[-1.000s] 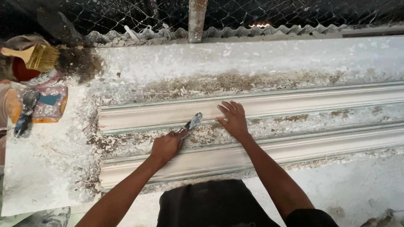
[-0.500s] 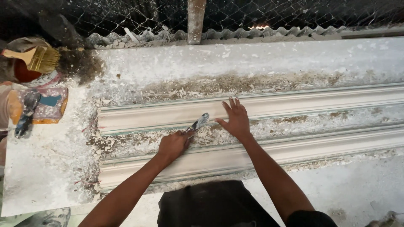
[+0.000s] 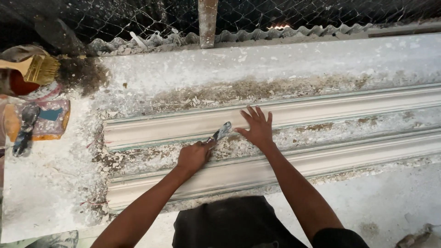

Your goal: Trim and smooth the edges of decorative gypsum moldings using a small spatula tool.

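A long white plaster moulding (image 3: 321,108) with ridges and a flat middle channel lies across a plaster-caked table (image 3: 50,193). My left hand (image 3: 194,155) grips a small metal scraper (image 3: 220,132), its blade tip resting in the channel against the upper ridge. My right hand (image 3: 256,127) lies flat with fingers spread on the moulding just right of the blade. White flakes and brown residue cover the channel around both hands.
At the far left a paintbrush (image 3: 34,69) rests over a red-brown bowl (image 3: 20,85), with a dark tool (image 3: 25,131) lying on an orange and blue cloth. Corrugated sheeting (image 3: 275,34), a wooden post (image 3: 207,23) and wire mesh run along the back edge.
Both hands have shifted slightly to the right along the moulding, the scraper blade moving with them in the channel.
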